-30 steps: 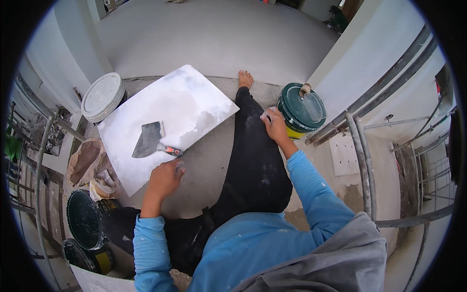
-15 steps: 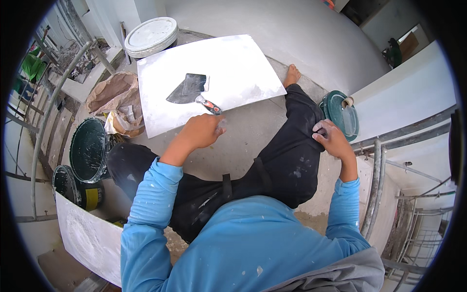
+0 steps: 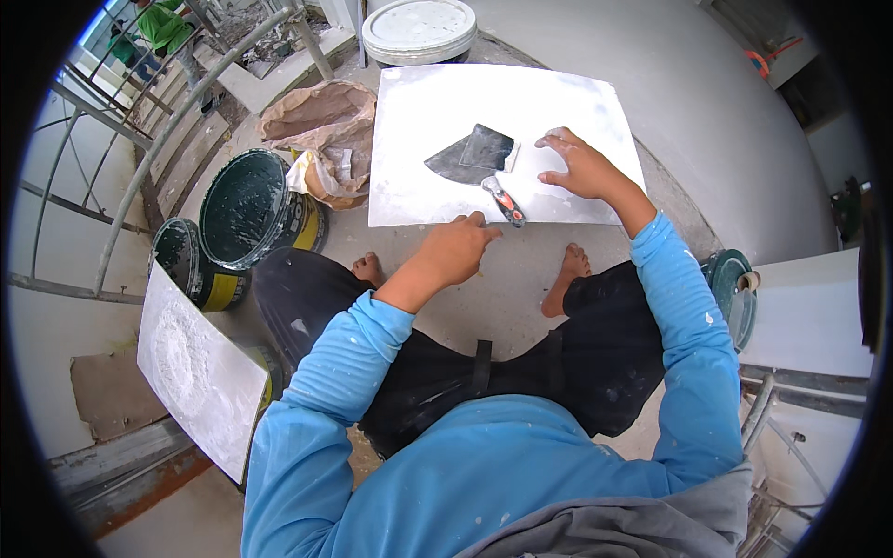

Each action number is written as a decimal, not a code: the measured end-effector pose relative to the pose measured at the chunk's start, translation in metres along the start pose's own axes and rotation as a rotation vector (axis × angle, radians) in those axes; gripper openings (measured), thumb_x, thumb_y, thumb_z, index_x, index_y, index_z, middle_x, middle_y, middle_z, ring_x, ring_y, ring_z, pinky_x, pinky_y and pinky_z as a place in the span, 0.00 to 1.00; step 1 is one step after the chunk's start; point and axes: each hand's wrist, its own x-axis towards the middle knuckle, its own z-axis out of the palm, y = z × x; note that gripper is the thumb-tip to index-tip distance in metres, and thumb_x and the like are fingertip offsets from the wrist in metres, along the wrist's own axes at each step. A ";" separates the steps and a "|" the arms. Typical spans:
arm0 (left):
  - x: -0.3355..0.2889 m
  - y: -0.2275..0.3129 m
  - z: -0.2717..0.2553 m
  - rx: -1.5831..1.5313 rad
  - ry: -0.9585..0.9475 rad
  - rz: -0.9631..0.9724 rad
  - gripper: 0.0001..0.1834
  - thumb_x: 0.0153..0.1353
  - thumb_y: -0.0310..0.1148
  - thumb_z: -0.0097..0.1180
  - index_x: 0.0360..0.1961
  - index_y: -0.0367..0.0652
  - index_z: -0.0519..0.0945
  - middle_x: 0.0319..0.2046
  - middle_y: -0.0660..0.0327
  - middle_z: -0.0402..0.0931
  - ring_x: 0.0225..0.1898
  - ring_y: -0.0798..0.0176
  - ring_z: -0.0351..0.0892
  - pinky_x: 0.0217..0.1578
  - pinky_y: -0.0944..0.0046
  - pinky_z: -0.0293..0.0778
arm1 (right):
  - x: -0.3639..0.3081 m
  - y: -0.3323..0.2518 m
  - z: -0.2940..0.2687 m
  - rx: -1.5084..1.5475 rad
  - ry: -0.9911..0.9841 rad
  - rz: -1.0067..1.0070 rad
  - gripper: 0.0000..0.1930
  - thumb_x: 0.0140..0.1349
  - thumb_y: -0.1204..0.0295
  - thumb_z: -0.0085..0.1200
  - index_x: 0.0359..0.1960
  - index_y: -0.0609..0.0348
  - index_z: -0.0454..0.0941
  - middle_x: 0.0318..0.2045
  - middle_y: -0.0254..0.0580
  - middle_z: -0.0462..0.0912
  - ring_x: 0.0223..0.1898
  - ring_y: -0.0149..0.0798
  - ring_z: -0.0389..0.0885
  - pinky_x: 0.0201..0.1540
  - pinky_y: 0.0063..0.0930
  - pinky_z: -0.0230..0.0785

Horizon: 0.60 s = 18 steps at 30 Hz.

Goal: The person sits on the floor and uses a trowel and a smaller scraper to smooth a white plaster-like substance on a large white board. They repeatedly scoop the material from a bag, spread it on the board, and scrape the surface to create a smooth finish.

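Observation:
A white board lies in front of me. On it rests a putty knife with a dark wide blade and an orange-and-black handle pointing toward me. A dark square scraper blade overlaps the knife's blade, with white paste along its right edge. My right hand hovers just right of these tools, thumb and fingers apart and empty. My left hand is at the board's near edge, left of the handle. Its fingers are loosely bent, one stretched to the right, and I see nothing in it; whether it touches the board I cannot tell.
A lidded white bucket stands behind the board. Left are a crumpled paper bag, an open green bucket, a smaller bucket and a dusty white panel. Metal railing runs beyond. A green lid holds a tape roll.
My right hand has left my right knee and reached forward over the board beside the tools. My left hand stays near the board's front edge. The view has turned, shifting the scene rightward.

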 end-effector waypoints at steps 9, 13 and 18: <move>-0.023 -0.026 0.010 -0.058 0.060 -0.100 0.20 0.62 0.22 0.55 0.55 0.51 0.82 0.48 0.54 0.75 0.51 0.47 0.80 0.45 0.49 0.78 | 0.084 -0.008 0.046 -0.190 -0.169 -0.208 0.38 0.55 0.61 0.70 0.70 0.40 0.72 0.70 0.48 0.69 0.68 0.51 0.70 0.68 0.41 0.66; -0.015 -0.029 0.012 -0.133 0.103 -0.116 0.19 0.63 0.25 0.57 0.55 0.51 0.81 0.49 0.55 0.75 0.51 0.48 0.80 0.45 0.49 0.79 | 0.085 -0.005 0.040 -0.258 -0.120 -0.293 0.29 0.60 0.65 0.65 0.65 0.45 0.77 0.65 0.50 0.76 0.64 0.51 0.75 0.65 0.42 0.70; 0.020 -0.018 0.010 -0.084 0.276 -0.040 0.19 0.65 0.32 0.59 0.57 0.48 0.79 0.46 0.53 0.76 0.47 0.49 0.82 0.43 0.50 0.79 | 0.074 0.003 -0.032 -0.284 0.284 -0.395 0.14 0.65 0.78 0.52 0.51 0.56 0.83 0.51 0.47 0.84 0.52 0.50 0.83 0.53 0.40 0.77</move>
